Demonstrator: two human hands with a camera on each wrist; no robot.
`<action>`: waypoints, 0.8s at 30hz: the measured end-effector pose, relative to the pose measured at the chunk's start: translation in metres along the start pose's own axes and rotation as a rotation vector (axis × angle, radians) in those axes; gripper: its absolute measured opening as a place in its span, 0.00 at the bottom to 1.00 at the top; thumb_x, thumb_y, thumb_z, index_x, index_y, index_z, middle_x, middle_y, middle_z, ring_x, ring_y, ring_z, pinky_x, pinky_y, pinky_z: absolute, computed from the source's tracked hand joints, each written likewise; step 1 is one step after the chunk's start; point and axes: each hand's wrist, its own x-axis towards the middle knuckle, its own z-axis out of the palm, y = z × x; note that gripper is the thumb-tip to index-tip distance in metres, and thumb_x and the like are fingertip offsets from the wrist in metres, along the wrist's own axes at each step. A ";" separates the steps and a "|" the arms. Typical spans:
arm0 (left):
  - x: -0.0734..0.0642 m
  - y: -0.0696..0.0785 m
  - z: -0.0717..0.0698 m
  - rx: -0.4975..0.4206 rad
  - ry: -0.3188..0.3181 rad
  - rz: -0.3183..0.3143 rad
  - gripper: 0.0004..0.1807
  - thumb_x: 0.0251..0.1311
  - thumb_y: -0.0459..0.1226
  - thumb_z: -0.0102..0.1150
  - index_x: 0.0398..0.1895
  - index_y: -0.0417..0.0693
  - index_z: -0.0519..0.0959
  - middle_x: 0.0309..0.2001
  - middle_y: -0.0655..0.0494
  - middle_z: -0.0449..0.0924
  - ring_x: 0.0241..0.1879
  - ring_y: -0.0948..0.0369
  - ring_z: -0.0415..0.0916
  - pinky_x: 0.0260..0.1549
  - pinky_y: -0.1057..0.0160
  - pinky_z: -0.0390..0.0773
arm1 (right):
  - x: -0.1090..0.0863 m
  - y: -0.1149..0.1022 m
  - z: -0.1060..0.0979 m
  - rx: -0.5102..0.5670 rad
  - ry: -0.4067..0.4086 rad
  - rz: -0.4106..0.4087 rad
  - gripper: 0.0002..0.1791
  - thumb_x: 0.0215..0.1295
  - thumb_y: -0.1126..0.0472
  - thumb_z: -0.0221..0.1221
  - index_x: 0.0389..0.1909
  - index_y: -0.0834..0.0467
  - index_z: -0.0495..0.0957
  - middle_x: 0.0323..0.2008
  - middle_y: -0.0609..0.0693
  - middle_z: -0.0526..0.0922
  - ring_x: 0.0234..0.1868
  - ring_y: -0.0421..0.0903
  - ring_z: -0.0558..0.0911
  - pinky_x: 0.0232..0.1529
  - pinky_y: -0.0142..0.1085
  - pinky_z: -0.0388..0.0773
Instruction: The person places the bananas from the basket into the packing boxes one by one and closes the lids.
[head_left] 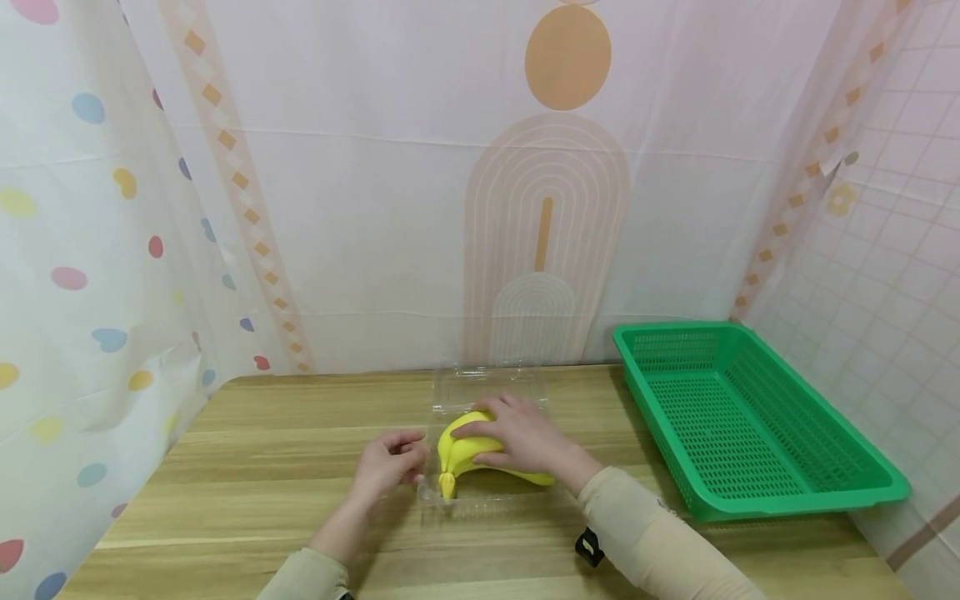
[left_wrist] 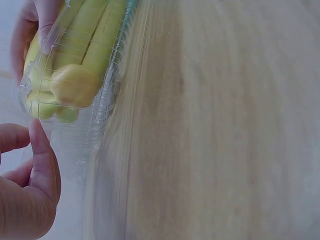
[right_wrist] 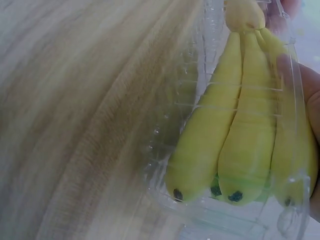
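A bunch of yellow bananas [head_left: 453,454] lies in a clear plastic clamshell container [head_left: 495,504], its stem end toward the left front. The container's lid [head_left: 489,388] is folded back toward the curtain. My right hand [head_left: 517,433] grips the bunch from above, with fingers over the far side and thumb on the near side. At the container's left edge, my left hand [head_left: 388,467] pinches the thin rim between thumb and bent fingers. Through the clear wall, the bananas' dark tips [right_wrist: 235,196] show in the right wrist view.
A green perforated plastic basket [head_left: 795,505] stands at the right of the wooden table [head_left: 277,450]. Patterned curtains [head_left: 375,208] hang behind the table and along both sides. A small black piece [head_left: 590,547] shows below my right wrist.
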 end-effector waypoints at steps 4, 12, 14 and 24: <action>-0.001 0.001 0.000 -0.001 -0.003 0.003 0.20 0.59 0.24 0.61 0.54 0.23 0.76 0.32 0.50 0.77 0.26 0.62 0.76 0.23 0.68 0.81 | 0.000 -0.001 0.000 0.010 -0.003 0.003 0.25 0.66 0.40 0.60 0.65 0.31 0.73 0.63 0.50 0.72 0.60 0.51 0.71 0.59 0.49 0.72; 0.000 0.000 0.000 -0.009 -0.014 0.006 0.21 0.59 0.24 0.62 0.55 0.22 0.74 0.33 0.50 0.78 0.26 0.61 0.76 0.22 0.67 0.82 | 0.000 -0.004 0.000 0.019 -0.015 0.011 0.25 0.67 0.40 0.61 0.65 0.32 0.73 0.63 0.50 0.73 0.60 0.51 0.71 0.58 0.49 0.73; 0.000 -0.001 -0.001 -0.011 -0.013 0.004 0.21 0.59 0.24 0.62 0.55 0.21 0.74 0.33 0.50 0.78 0.26 0.61 0.76 0.22 0.67 0.82 | 0.000 -0.005 0.000 0.015 -0.020 0.012 0.25 0.66 0.40 0.61 0.65 0.32 0.73 0.63 0.50 0.73 0.60 0.51 0.72 0.58 0.49 0.73; -0.001 0.001 0.000 0.002 -0.011 0.008 0.21 0.59 0.23 0.62 0.55 0.22 0.74 0.33 0.50 0.79 0.26 0.62 0.76 0.22 0.68 0.81 | 0.001 -0.005 0.003 0.027 -0.043 0.042 0.25 0.67 0.39 0.59 0.65 0.35 0.73 0.65 0.49 0.71 0.63 0.51 0.71 0.61 0.50 0.70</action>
